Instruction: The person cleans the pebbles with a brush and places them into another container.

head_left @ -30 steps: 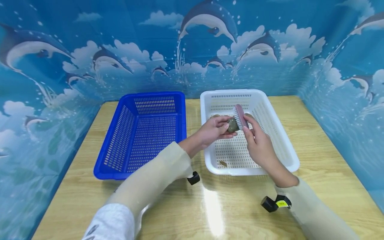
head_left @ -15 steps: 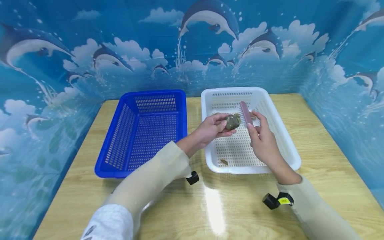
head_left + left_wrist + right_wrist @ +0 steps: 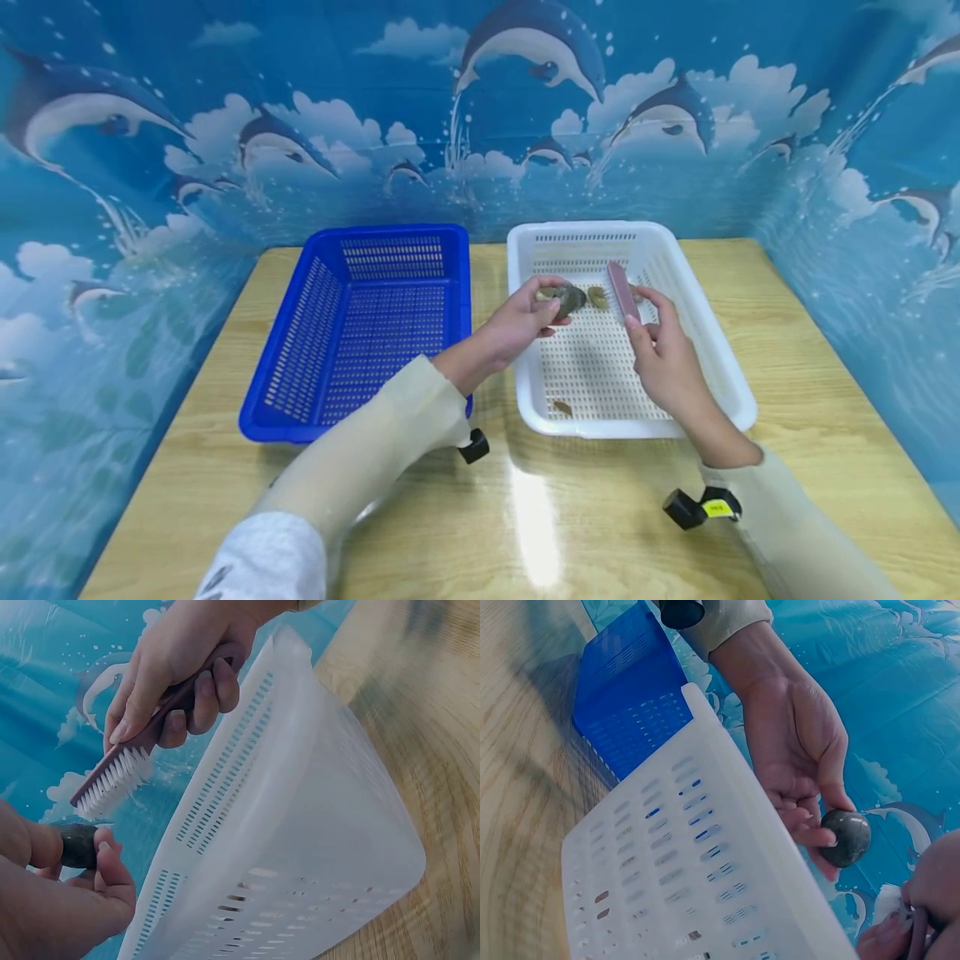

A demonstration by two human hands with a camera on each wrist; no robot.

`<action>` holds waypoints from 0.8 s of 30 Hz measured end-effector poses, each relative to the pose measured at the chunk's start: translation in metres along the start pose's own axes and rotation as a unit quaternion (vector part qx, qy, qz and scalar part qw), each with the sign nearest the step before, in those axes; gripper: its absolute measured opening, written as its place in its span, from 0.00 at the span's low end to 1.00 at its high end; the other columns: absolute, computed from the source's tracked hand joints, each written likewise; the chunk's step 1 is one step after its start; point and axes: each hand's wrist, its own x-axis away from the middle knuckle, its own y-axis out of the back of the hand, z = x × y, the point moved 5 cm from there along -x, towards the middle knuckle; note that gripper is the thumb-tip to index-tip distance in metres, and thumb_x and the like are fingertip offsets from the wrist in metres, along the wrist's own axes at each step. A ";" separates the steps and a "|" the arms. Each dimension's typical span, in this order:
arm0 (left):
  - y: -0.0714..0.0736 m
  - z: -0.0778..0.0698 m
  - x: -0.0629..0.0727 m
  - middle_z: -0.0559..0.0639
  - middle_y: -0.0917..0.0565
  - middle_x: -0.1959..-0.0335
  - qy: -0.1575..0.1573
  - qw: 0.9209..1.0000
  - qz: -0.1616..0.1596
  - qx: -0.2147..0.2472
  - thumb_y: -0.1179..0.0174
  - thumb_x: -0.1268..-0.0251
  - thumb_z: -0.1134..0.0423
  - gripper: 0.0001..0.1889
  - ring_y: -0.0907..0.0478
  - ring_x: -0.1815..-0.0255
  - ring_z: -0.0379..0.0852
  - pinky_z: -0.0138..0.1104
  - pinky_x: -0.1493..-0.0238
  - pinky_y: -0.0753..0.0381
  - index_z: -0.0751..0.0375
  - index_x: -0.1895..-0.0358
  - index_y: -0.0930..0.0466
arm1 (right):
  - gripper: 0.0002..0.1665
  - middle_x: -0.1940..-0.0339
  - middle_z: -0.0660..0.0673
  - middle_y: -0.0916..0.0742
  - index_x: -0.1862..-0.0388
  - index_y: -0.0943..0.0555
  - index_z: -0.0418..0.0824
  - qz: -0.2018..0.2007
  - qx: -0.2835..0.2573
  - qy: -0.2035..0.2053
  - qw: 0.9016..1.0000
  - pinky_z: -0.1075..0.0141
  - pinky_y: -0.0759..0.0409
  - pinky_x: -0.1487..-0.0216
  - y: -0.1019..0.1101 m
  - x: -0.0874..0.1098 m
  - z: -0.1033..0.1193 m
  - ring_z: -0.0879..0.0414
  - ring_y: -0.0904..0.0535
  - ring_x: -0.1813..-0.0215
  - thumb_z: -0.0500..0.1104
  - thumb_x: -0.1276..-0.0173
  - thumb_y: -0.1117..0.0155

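Stone (image 3: 572, 300): above the white basket (image 3: 585, 428), pinched by the left hand (image 3: 517, 327), apparently to leave its right end exposed. Brush (image 3: 622, 290): apart, rightward; handle (image 3: 153, 730) gripped by the right hand (image 3: 664, 358), presumably to free the bristles (image 3: 114, 782).
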 end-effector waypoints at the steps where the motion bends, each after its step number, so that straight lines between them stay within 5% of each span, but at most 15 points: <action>1: 0.000 -0.001 0.000 0.63 0.22 0.45 -0.004 1.000 -0.001 -0.001 0.57 0.22 0.68 0.19 0.21 0.57 0.43 0.37 0.49 0.21 0.55 0.32 0.37 | 0.30 0.77 0.40 0.22 0.24 0.47 0.45 -0.001 0.000 0.000 1.000 0.68 0.29 0.85 0.000 0.000 0.000 0.59 0.29 0.82 0.51 0.19 0.59; 7: 0.000 -0.002 0.001 0.67 0.27 0.41 -0.017 0.999 0.018 0.031 0.50 0.26 0.71 0.30 0.19 0.56 0.47 0.44 0.38 0.22 0.51 0.25 0.44 | 0.30 0.79 0.41 0.22 0.24 0.46 0.44 -0.001 -0.009 0.001 1.000 0.67 0.29 0.87 0.000 0.001 -0.002 0.59 0.30 0.82 0.50 0.20 0.57; 15: -0.004 -0.002 0.001 0.62 0.24 0.44 -0.023 0.999 0.041 0.006 0.39 0.35 0.74 0.26 0.18 0.55 0.49 0.35 0.49 0.15 0.69 0.34 0.32 | 0.30 0.78 0.42 0.21 0.24 0.44 0.45 -0.003 -0.008 -0.003 1.000 0.68 0.28 0.87 0.002 0.005 -0.005 0.59 0.29 0.82 0.51 0.20 0.55; 24: -0.001 -0.003 0.000 0.65 0.16 0.55 -0.013 1.000 0.001 0.015 0.41 0.31 0.66 0.24 0.18 0.73 0.39 0.33 0.59 0.13 0.67 0.34 0.32 | 0.30 0.77 0.41 0.21 0.25 0.42 0.44 -0.002 -0.010 -0.004 1.000 0.68 0.28 0.88 0.002 0.003 -0.005 0.58 0.28 0.82 0.50 0.21 0.53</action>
